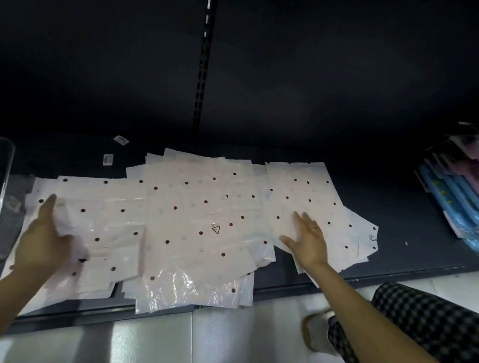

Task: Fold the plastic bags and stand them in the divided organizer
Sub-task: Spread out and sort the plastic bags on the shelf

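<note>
Several flat pale pink plastic bags (198,221) with dark dots lie spread and overlapping across a low dark shelf (404,228). Some hang over its front edge. My left hand (43,237) lies on the left bags with fingers stretched out; it is motion-blurred. My right hand (307,237) rests flat on the right bags (313,198), fingers spread. A clear plastic organizer bin (2,186) stands at the far left of the shelf, partly cut off by the frame edge.
Packaged blue and pink goods (472,203) are stacked at the shelf's right end. Two small labels (108,159) lie behind the bags. A checked trouser leg (424,328) and a light shoe (317,328) are on the tiled floor (214,350) below.
</note>
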